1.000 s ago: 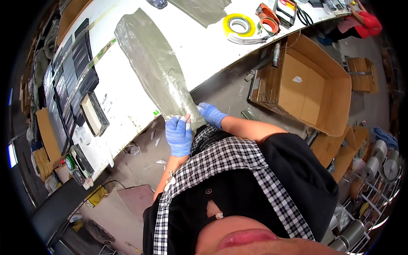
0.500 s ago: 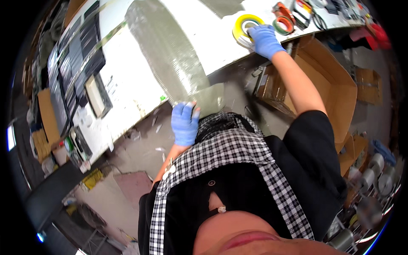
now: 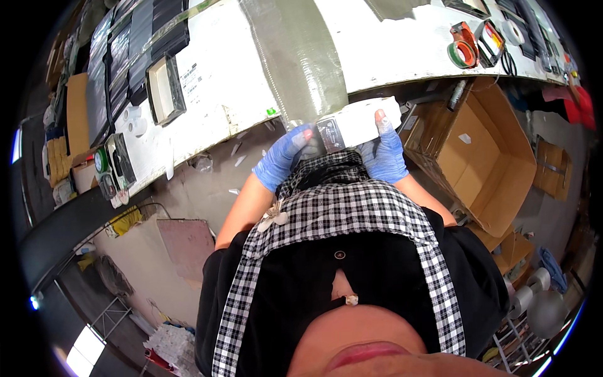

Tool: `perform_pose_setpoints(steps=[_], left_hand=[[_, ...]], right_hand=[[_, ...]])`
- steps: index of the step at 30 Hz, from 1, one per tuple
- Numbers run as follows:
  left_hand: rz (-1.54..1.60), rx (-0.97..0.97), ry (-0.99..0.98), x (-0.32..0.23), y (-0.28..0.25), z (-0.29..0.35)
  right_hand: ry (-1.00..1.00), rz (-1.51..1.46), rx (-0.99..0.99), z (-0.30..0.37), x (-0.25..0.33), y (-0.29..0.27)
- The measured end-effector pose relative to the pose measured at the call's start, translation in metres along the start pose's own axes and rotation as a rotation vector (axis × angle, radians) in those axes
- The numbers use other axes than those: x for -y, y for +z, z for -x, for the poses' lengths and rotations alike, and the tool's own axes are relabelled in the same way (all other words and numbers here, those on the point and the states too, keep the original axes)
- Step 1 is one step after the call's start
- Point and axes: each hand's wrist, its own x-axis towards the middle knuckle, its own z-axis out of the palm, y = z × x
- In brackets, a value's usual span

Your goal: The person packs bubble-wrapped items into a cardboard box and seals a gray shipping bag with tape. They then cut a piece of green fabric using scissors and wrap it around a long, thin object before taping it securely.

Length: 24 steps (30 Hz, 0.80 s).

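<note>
A long grey-green strip of translucent plastic film (image 3: pixel 304 63) with dotted side edges runs over the table's front edge toward my lap. My left hand (image 3: pixel 276 160), in a blue glove with bare fingertips, is closed on the film's near end. My right hand (image 3: pixel 386 157), gloved the same way, grips a thick white roll-like thing (image 3: pixel 367 119), thumb on its right side. A small clear patch with dark print (image 3: pixel 330 135) lies between the hands, where film and white thing meet. The fingers beneath are partly hidden.
The white table (image 3: pixel 220 81) spans the front. At right stand an orange tape dispenser with a green-edged roll (image 3: pixel 463 53) and an open cardboard box (image 3: pixel 490 144) below. Left are stacked dark plastic packs (image 3: pixel 141 38), an open shallow box (image 3: pixel 165 90) and small white rolls (image 3: pixel 133 120).
My right hand has come from the table back to the film's near end, holding the white thing. The yellow roll it touched has left its spot on the table. The view has shifted.
</note>
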Motion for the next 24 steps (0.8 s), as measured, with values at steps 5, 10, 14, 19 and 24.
perform_pose_setpoints(steps=[5,10,14,19,24], left_hand=[[0.129,0.088,-0.138,-0.018,0.007,0.008],[0.139,-0.033,0.038,-0.011,0.030,0.011],[0.022,-0.101,0.068,-0.017,0.041,0.011],[-0.010,-0.142,0.119,-0.003,0.041,0.007],[0.113,-0.363,0.191,0.016,0.051,0.002]], right_hand=[[-0.021,0.043,-0.092,0.005,-0.007,0.001],[-0.116,0.113,-0.098,0.012,-0.004,0.015],[-0.115,0.085,-0.097,0.016,-0.003,0.017],[-0.067,0.098,-0.105,0.018,-0.001,0.013],[-0.125,0.223,-0.077,0.018,-0.001,0.006]])
